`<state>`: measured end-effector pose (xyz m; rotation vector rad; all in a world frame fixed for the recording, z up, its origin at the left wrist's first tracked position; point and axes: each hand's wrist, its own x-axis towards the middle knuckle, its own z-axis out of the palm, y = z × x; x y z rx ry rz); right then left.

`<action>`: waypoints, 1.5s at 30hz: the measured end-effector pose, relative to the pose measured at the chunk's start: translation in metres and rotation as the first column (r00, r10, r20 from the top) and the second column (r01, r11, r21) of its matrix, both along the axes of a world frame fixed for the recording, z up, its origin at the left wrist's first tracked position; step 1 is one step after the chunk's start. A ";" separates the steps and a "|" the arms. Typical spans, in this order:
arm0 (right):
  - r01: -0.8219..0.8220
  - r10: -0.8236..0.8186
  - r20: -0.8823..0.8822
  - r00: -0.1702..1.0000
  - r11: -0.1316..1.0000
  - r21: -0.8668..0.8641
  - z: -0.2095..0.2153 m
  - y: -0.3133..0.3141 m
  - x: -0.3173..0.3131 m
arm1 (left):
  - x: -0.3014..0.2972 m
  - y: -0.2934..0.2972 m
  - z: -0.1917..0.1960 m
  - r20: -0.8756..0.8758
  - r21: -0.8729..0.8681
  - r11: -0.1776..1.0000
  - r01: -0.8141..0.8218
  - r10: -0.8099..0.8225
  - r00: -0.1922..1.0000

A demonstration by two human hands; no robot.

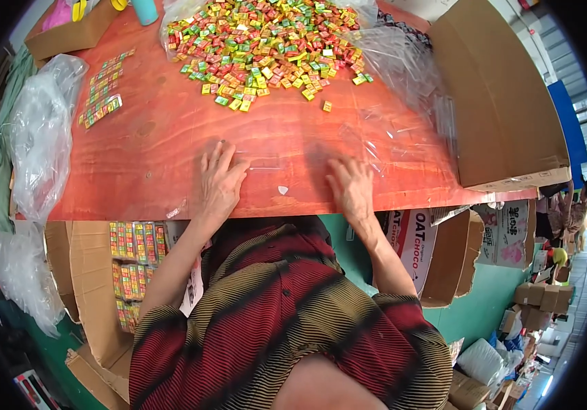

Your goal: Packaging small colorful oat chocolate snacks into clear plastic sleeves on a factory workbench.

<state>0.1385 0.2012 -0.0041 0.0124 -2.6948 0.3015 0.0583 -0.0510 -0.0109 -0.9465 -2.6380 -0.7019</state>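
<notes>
My left hand rests low over the red tabletop, its fingers apart and stretched forward. By its thumb lies a thin, clear plastic piece, hard to make out against the red; whether the thumb touches it I cannot tell. My right hand is on the other side of that piece, fingers bent and spread, with nothing visible in them. Further off sits a big heap of small red, yellow and green boxes. One loose yellow box lies nearer to me. A small white scrap is between my wrists.
Rows of the small boxes lie at the left beside a crumpled clear bag. Clear plastic pieces and a tall cardboard box are on the right. Below the table edge, an open carton holds packed rows.
</notes>
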 end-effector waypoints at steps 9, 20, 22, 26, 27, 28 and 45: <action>-0.157 0.159 0.007 0.987 0.984 -0.086 0.004 0.002 -0.011 | 0.010 -0.003 -0.010 0.003 0.023 0.999 0.028 -0.028 1.000; -0.215 0.229 0.114 0.967 0.969 -0.125 -0.007 -0.004 -0.018 | 0.011 -0.006 -0.013 -0.020 0.101 0.993 0.056 -0.054 0.998; -0.232 0.272 0.180 0.945 0.949 -0.213 -0.001 -0.006 -0.021 | 0.009 -0.009 -0.012 -0.007 0.095 0.993 0.066 -0.065 0.998; -0.287 0.339 0.219 0.915 0.928 -0.238 0.010 -0.008 -0.017 | 0.010 -0.012 -0.015 -0.018 0.069 0.997 0.044 -0.043 0.999; -0.227 0.265 0.164 0.950 0.949 -0.219 0.008 -0.004 -0.015 | 0.013 -0.013 -0.013 -0.025 0.064 0.997 0.032 -0.031 0.999; -0.165 0.190 0.106 0.976 0.965 -0.205 0.008 0.002 -0.014 | 0.016 -0.014 -0.012 -0.033 0.058 0.998 0.019 -0.017 0.999; -0.105 0.146 0.134 0.980 0.956 -0.273 0.013 -0.005 -0.098 | -0.080 0.008 0.000 -0.091 0.090 0.973 -0.212 0.220 0.971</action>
